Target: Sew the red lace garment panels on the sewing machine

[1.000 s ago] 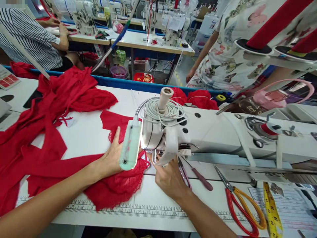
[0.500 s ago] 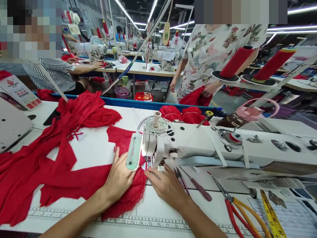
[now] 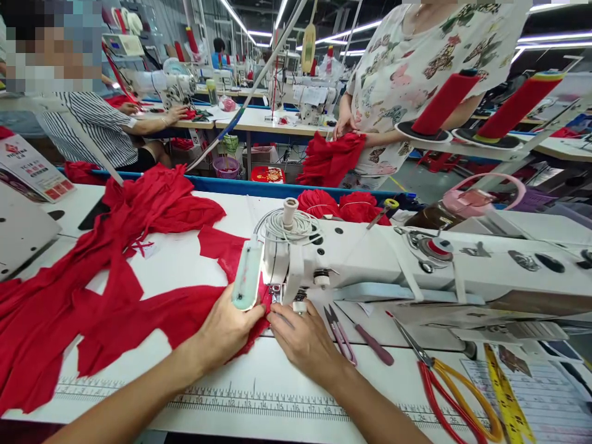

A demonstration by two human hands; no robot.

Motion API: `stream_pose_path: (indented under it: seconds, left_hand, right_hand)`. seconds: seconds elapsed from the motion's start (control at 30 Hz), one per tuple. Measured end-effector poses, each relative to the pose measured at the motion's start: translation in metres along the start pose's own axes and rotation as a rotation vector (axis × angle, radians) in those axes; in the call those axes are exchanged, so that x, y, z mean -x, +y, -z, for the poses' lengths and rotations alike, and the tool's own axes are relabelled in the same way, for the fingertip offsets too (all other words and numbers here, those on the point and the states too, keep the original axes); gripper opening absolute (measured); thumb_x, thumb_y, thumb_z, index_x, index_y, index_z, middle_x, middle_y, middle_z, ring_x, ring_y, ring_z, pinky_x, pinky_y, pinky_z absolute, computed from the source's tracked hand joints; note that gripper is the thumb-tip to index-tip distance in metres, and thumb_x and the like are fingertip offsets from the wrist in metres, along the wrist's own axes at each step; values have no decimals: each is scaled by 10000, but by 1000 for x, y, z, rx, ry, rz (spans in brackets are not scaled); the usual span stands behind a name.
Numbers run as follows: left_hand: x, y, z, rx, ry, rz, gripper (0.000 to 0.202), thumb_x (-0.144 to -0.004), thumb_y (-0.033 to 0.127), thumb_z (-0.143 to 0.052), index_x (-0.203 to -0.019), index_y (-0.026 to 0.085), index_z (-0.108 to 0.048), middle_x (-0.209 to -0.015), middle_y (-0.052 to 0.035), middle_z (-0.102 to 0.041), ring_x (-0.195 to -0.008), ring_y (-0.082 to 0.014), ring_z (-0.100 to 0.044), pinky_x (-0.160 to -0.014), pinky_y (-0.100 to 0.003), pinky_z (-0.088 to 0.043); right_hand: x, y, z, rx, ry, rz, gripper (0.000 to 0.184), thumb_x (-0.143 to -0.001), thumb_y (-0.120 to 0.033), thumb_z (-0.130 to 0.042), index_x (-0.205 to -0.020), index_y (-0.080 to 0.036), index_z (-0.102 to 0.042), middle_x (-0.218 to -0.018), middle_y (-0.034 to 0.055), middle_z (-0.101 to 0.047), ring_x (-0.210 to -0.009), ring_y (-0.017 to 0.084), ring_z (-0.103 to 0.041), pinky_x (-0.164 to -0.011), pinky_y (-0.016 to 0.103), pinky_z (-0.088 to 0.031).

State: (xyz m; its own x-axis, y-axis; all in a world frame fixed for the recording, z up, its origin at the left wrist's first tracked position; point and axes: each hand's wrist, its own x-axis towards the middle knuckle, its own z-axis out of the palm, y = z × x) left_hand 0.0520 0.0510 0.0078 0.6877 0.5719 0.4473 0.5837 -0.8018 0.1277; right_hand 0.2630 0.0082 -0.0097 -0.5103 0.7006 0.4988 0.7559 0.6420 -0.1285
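Observation:
Red fabric (image 3: 222, 245) with a lace part lies under the needle area of a white sewing machine (image 3: 365, 259). My left hand (image 3: 229, 330) is closed on the fabric just left of the presser foot (image 3: 275, 292), its thumb pressing near the seam. Partly covering its fingers is a pale green lamp (image 3: 246, 274) on the machine head. My right hand (image 3: 303, 339) sits right in front of the foot, its fingertips pinched on the fabric edge. More red cloth (image 3: 111, 296) trails from the left hand across the table.
Right of my right hand lie thread snips (image 3: 340, 333), an awl-like tool (image 3: 374, 345), large scissors (image 3: 435, 370) and a yellow tape measure (image 3: 506, 394). A ruler strip (image 3: 240, 404) runs along the front edge. Opposite, a person in a floral shirt (image 3: 393, 92) holds red cloth (image 3: 333, 157).
My left hand has drawn in closer to the presser foot and gathered the lace fabric under it. Across the table, the person has raised the red cloth and now has both hands on it.

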Motion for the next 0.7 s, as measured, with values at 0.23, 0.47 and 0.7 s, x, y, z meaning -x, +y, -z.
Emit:
stream_pose_path:
  seconds: [0.23,0.47,0.7]
  left_hand:
    - [7,-1,-13,173,26,72,224,-1006,150,-444,-996,157,-667,-846,-67,-636,-821,-193,-601,-813,-347,-532]
    - [8,2,-17,88,13,116,246,-962,129,-481,-1032,208,-703,-969,-86,-673,-949,-231,-628,-899,-450,-551]
    - [17,-1,-32,119,35,141,303,-915,146,-561,-1196,210,-656,-1101,-115,-677,-1106,-282,-622,-979,-535,-545]
  right_hand:
    - [0,3,-1,48,-45,-11,254,-984,-193,-507,-1189,-163,-654,-1198,110,-700,-944,212,-645,-998,411,-398]
    - [-5,-2,1,153,-98,1,305,-978,-204,-488,-1237,-125,-628,-1236,116,-692,-964,224,-634,-1044,449,-367]
    - [-1,-5,2,199,-105,-13,267,-962,-192,-518,-1189,-155,-654,-1055,104,-732,-930,237,-622,-1074,493,-311]
